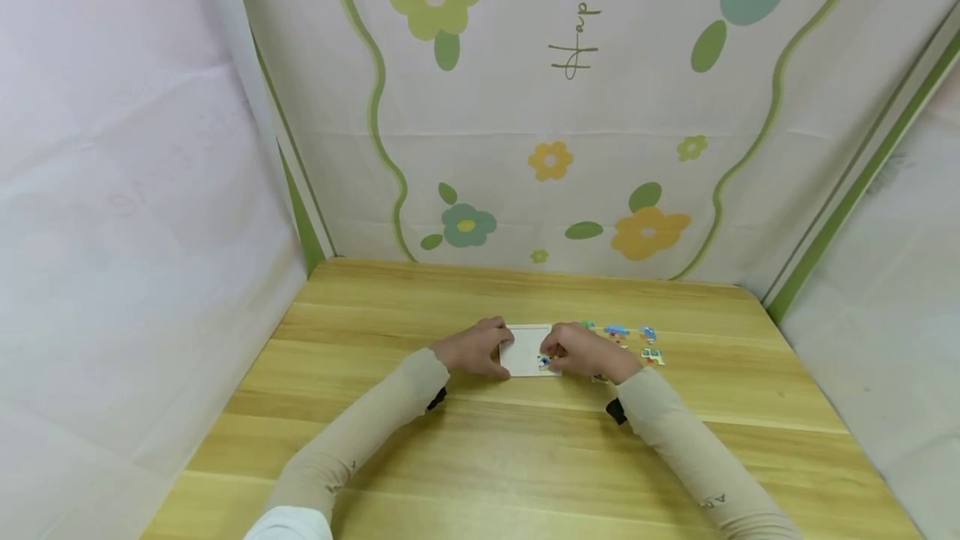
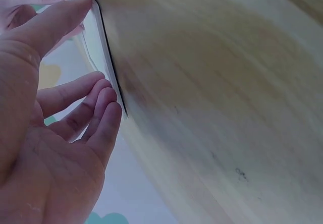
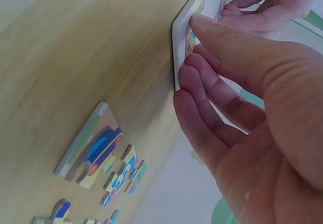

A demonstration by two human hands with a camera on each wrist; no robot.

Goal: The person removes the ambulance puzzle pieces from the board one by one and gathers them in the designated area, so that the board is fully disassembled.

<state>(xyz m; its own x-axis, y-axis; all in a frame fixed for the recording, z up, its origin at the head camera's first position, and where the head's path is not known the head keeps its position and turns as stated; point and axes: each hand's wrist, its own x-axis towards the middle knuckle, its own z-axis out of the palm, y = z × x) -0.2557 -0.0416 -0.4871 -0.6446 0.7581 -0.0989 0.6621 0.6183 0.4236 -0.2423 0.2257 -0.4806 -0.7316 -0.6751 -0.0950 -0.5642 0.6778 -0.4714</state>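
Note:
A white, shallow puzzle tray (image 1: 522, 350) lies on the wooden table. At its left edge, my left hand (image 1: 477, 348) holds the tray, thumb at the near corner and bent fingertips along the side, as the left wrist view also shows. Over the tray's near right corner, my right hand (image 1: 583, 350) pinches a small, colourful puzzle piece (image 1: 545, 362) between thumb and fingers. The piece (image 3: 190, 41) sits against the tray's surface in the right wrist view, partly hidden by the thumb. Its picture is too covered to make out.
Several loose puzzle pieces (image 1: 651, 356) lie to the right of the tray, some hidden behind my right hand. One straight-edged piece (image 3: 96, 146) shows a blue car-like print. A flowered cloth (image 1: 495, 107) hangs behind the wooden table (image 1: 480, 457), with pale cloth walls at both sides.

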